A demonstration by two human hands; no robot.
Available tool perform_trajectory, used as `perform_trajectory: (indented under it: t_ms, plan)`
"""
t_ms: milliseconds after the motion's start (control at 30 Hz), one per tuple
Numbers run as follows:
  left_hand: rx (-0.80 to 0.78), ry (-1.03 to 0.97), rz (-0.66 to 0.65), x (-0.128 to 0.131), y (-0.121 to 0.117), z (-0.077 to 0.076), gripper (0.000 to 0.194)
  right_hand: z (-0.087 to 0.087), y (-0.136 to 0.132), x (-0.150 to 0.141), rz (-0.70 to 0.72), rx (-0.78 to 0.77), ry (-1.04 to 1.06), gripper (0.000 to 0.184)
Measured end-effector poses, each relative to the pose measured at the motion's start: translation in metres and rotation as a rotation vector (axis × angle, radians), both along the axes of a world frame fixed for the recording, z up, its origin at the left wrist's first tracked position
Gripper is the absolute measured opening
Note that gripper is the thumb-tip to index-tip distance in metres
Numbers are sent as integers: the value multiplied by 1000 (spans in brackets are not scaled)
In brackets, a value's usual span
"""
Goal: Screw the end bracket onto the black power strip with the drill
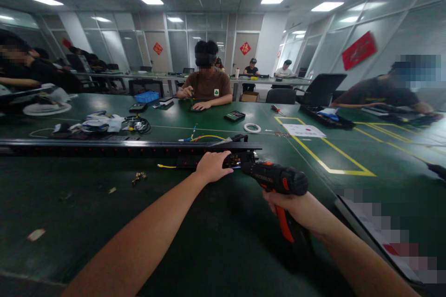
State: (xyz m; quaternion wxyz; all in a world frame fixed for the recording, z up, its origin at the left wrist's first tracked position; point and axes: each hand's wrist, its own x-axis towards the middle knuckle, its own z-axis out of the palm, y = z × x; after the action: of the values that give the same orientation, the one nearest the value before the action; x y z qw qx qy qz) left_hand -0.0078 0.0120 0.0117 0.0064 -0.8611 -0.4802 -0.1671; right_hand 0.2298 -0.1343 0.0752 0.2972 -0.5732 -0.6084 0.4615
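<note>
A long black bar [104, 149] with a row of small red dots lies across the table in front of me. My left hand [212, 167] is closed over its right end, beside an open section with small metal parts [234, 160]. In my right hand [296, 206] is a black and orange cordless drill [278, 177], gripped by its handle. The drill's nose points left at that open section; whether its tip touches anything is hidden. Yellow and blue wires [211, 138] rise behind the bar. Small brass-coloured screws [139, 177] lie loose on the near side.
Across the green table [195, 241] a person [205, 86] works on a small board. Bagged cables [104, 123], a blue basket [146, 97], a tape roll [252, 128], a screwdriver [277, 110] and a paper sheet [304, 130] lie beyond the bar. Another person [379, 90] sits at the right.
</note>
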Motion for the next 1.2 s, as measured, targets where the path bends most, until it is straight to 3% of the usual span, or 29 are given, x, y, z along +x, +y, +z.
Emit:
perform_trajectory:
  t_ms: [1200]
  plan:
    - [26,4,2,-1,3,-5,70,-3,1,0,1,25,22,22]
